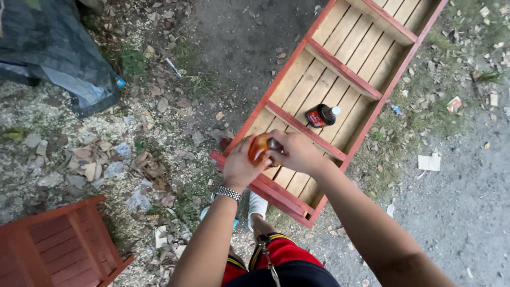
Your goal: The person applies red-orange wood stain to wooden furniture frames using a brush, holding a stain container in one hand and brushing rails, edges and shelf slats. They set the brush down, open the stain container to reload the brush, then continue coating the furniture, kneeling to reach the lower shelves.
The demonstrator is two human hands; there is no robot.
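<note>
My left hand (239, 166) grips a small orange-red container (258, 148), held above the near end of a wooden shelf unit (366, 114). A metal watch sits on that wrist. My right hand (297, 151) closes on a dark object at the container's top, maybe a brush or a cap; I cannot tell which. The shelf unit lies on its back on the ground, with red-painted edges and bare slats. A dark bottle (321, 115) with a white cap lies on its side in one compartment, just beyond my hands.
A second red wooden piece (58, 250) lies at the lower left. A dark tarp (53, 48) covers the upper left. Stones, dry leaves and paper scraps (429, 162) litter the dirt ground. My foot in a white shoe (257, 204) stands by the shelf's near corner.
</note>
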